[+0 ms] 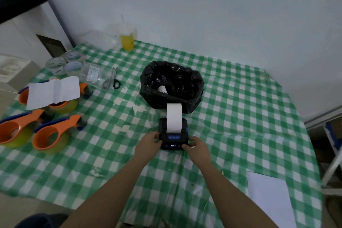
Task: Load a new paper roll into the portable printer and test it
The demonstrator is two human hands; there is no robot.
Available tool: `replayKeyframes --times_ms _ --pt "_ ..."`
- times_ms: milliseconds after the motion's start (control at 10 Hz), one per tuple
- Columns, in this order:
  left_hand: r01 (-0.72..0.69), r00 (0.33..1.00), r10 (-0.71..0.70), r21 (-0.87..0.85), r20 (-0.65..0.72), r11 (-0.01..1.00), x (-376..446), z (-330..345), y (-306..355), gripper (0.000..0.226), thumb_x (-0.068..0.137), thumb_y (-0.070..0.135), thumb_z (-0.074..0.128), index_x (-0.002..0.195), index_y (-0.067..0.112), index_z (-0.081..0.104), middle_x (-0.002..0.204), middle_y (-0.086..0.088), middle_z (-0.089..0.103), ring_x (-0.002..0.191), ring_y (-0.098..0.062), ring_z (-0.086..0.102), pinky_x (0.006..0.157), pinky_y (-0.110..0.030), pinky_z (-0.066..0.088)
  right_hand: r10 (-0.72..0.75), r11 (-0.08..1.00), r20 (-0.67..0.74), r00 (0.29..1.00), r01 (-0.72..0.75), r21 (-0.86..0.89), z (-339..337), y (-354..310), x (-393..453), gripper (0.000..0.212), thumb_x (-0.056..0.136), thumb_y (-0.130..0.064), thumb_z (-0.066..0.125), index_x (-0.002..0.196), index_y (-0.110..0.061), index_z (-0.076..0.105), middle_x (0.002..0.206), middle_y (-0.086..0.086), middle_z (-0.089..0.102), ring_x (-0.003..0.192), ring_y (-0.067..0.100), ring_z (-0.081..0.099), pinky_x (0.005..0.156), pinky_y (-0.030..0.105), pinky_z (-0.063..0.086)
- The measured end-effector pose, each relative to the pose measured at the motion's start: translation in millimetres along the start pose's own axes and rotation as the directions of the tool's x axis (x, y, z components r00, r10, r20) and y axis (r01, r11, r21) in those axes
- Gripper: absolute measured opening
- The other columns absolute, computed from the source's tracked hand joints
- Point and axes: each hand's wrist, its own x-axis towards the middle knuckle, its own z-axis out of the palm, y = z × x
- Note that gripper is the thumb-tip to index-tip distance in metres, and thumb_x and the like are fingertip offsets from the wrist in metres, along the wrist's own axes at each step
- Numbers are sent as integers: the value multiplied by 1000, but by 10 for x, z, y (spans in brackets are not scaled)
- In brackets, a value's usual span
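A small black portable printer (173,138) sits on the green checked tablecloth near the middle, its front display lit. A blank white paper strip (174,117) rises from its slot and curls over toward the back. My left hand (150,142) grips the printer's left side. My right hand (196,147) holds its right front corner, with a finger on the front panel near the display.
A bin lined with a black bag (173,86) stands just behind the printer, with white paper inside. Several orange tape dispensers (53,134) and a loose paper sheet (53,91) lie left. Scissors (112,81), tape rolls and a yellow drink cup (127,40) sit farther back. A white sheet (271,198) lies front right.
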Motion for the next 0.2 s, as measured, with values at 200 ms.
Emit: replayKeyframes --times_ms 200 --pt "-11 1000 10 -116 -8 993 -286 -82 -29 28 87 13 60 115 12 60 111 -7 63 89 -20 62 81 -29 49 -20 953 -131 991 58 296 -201 -216 -252 32 87 -27 62 115 -14 59 109 8 65 94 19 59 69 20 45"
